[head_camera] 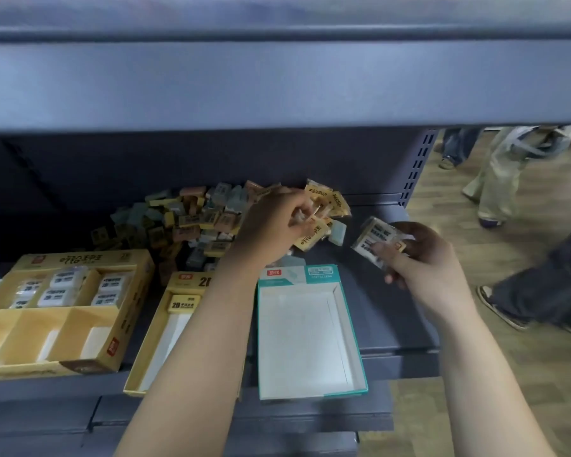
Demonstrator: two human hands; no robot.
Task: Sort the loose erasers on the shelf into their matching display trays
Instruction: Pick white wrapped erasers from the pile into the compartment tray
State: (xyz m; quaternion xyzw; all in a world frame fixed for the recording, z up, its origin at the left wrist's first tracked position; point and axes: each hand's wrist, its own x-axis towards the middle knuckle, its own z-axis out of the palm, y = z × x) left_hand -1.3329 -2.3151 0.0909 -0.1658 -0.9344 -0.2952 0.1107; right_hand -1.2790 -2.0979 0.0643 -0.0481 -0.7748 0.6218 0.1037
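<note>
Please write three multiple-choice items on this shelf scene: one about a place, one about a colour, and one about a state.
1. Where does the pile of loose erasers lie?
A. at the back of the shelf, behind the trays
B. inside the teal tray
C. on the floor

2. What colour is the rim of the empty tray between the two forearms?
A. red
B. teal
C. black

3. What is the right hand doing?
A. resting flat on the shelf
B. holding clear-wrapped white erasers
C. hanging empty

Answers:
1 A, the heap sits against the back panel beyond the trays.
2 B, its edge and header card are teal, its inside white.
3 B, the fingers close on a small stack of wrapped white erasers above the shelf, while the left hand reaches into the pile.
</note>
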